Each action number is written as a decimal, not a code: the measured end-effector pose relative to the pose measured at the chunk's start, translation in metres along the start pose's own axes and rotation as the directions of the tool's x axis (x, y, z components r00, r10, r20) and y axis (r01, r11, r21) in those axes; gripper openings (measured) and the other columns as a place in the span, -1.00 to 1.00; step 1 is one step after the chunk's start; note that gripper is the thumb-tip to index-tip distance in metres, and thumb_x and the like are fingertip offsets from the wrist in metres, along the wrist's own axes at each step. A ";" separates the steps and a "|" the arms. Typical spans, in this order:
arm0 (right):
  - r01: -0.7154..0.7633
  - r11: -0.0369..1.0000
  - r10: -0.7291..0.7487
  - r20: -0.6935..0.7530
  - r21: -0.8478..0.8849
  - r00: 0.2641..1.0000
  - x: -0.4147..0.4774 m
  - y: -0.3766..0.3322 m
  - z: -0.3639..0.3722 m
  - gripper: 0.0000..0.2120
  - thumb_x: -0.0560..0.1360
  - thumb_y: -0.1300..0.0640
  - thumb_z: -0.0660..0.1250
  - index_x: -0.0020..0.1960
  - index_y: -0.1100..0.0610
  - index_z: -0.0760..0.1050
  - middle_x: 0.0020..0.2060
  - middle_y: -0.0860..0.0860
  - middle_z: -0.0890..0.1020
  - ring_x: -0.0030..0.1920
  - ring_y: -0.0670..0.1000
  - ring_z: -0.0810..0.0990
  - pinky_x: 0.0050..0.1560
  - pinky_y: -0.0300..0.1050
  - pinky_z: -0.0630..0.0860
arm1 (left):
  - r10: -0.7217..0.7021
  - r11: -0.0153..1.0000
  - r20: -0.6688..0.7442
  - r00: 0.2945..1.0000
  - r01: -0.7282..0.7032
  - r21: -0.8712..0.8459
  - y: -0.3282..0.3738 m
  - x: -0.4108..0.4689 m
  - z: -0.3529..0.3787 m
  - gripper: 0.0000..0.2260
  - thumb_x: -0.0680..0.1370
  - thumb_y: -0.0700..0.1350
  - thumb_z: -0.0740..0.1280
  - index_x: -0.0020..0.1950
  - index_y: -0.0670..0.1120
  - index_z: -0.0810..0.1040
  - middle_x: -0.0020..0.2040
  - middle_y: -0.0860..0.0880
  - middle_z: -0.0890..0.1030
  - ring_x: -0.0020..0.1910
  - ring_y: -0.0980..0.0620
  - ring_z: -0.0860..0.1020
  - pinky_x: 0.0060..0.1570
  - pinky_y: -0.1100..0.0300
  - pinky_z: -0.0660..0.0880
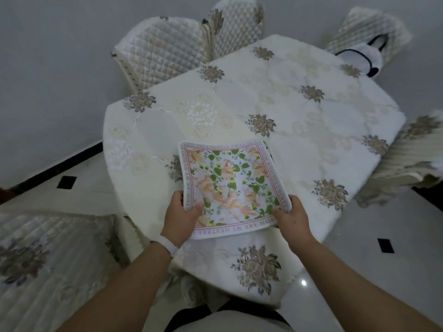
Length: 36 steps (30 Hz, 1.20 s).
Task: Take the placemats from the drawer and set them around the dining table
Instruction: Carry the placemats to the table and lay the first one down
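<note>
both hands grip one floral placemat [227,185] over the table [299,111]: left hand [183,212] pinches its near-left corner, right hand [291,215] its near-right corner.

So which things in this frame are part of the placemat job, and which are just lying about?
Part of the job:
- floral placemat, held by left hand and right hand
- dining table, where it goes

Lying about:
- white bag with dark handles on the far chair
- quilted chairs
- white wristband
</note>
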State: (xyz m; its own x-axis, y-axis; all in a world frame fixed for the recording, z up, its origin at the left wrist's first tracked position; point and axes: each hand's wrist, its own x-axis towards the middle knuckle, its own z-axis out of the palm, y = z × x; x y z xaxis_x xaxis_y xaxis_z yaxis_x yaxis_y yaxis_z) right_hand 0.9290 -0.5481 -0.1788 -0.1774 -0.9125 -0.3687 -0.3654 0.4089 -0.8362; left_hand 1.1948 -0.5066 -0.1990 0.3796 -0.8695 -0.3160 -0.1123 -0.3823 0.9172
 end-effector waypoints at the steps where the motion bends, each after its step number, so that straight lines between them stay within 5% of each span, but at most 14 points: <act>1: -0.008 1.000 0.008 -0.014 -0.008 1.000 0.000 0.004 -0.004 -0.75 0.54 0.26 0.34 0.16 0.05 0.43 0.00 -0.01 0.59 0.03 0.09 0.61 0.05 0.22 0.62 | -0.009 1.000 0.018 1.000 0.009 0.009 -0.002 0.000 0.005 -0.74 0.50 -0.17 0.43 0.13 -0.06 0.43 -0.05 0.08 0.58 -0.10 0.18 0.56 -0.27 0.34 0.46; 6: -0.091 0.994 0.087 -0.062 -0.066 0.994 0.002 0.030 -0.020 -0.76 0.53 0.24 0.35 0.15 0.06 0.42 -0.05 -0.03 0.58 -0.03 0.04 0.60 0.03 0.21 0.62 | -0.061 0.993 0.136 0.989 0.047 0.104 -0.016 -0.005 0.027 -0.76 0.53 -0.13 0.40 0.13 -0.04 0.41 -0.02 0.10 0.57 -0.07 0.19 0.55 -0.25 0.32 0.46; 14: -0.222 0.962 0.234 0.062 -0.159 0.970 0.025 0.050 -0.037 -0.70 0.50 0.13 0.41 0.15 0.09 0.37 -0.03 -0.01 0.57 -0.05 0.03 0.61 -0.02 0.13 0.63 | -0.131 0.979 0.087 0.988 0.115 0.168 -0.019 -0.002 0.031 -0.78 0.52 -0.13 0.40 0.13 -0.04 0.46 -0.07 0.12 0.57 -0.09 0.12 0.58 -0.24 0.30 0.48; 19: -0.133 0.964 0.157 0.091 -0.232 0.983 0.040 0.051 -0.044 -0.65 0.51 0.11 0.40 0.23 0.07 0.35 -0.05 -0.11 0.54 -0.10 -0.15 0.57 -0.23 -0.22 0.47 | -0.094 0.981 0.086 0.992 0.077 0.180 -0.008 0.019 0.020 -0.75 0.54 -0.23 0.35 0.20 -0.06 0.47 0.01 -0.01 0.59 -0.07 0.07 0.59 -0.24 0.28 0.50; 22: -0.062 0.963 0.084 0.072 -0.263 0.994 0.051 0.043 -0.045 -0.68 0.46 0.14 0.43 0.18 0.11 0.44 -0.02 -0.01 0.58 -0.11 -0.08 0.61 -0.22 -0.15 0.54 | -0.106 0.976 0.061 0.992 0.092 0.196 0.001 0.032 0.019 -0.70 0.56 -0.19 0.33 0.29 -0.11 0.46 0.06 -0.06 0.55 -0.08 0.08 0.56 -0.23 0.27 0.47; 26: 0.003 0.941 0.036 0.110 -0.338 0.993 0.068 0.039 -0.042 -0.77 0.40 0.05 0.37 0.04 0.08 0.56 -0.06 0.04 0.65 -0.15 0.00 0.66 -0.15 0.09 0.66 | -0.106 0.980 0.010 0.994 0.102 0.172 0.011 0.040 0.028 -0.81 0.58 -0.19 0.30 0.17 -0.04 0.45 -0.11 0.01 0.52 -0.19 0.12 0.53 -0.32 0.29 0.43; 31: -0.006 0.940 0.049 0.117 -0.341 0.992 0.096 0.063 -0.040 -0.59 0.31 -0.15 0.31 0.09 0.01 0.57 0.02 0.03 0.60 -0.09 -0.04 0.63 -0.06 0.03 0.65 | -0.170 0.973 -0.074 0.983 0.180 0.144 0.012 0.039 0.036 -0.69 0.56 -0.12 0.33 0.29 -0.06 0.40 -0.09 -0.05 0.54 -0.17 0.01 0.58 -0.26 0.14 0.50; 36: -0.071 0.958 0.099 0.088 -0.276 0.991 0.083 0.031 -0.040 -0.81 0.44 0.08 0.39 0.01 0.13 0.58 -0.11 0.05 0.66 -0.25 -0.01 0.67 -0.34 -0.14 0.60 | -0.177 0.973 -0.030 0.984 0.179 0.146 0.007 0.032 0.042 -0.76 0.56 -0.13 0.32 0.21 0.05 0.45 0.00 -0.01 0.63 -0.09 -0.02 0.63 -0.10 -0.01 0.60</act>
State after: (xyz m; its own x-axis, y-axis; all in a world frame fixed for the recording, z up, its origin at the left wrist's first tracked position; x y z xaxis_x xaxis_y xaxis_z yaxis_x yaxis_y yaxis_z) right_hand 0.8664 -0.6107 -0.2196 -0.1312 -0.8653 -0.4837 -0.5903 0.4602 -0.6632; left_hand 1.1672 -0.5500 -0.2129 0.4211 -0.7783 -0.4658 -0.1754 -0.5737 0.8001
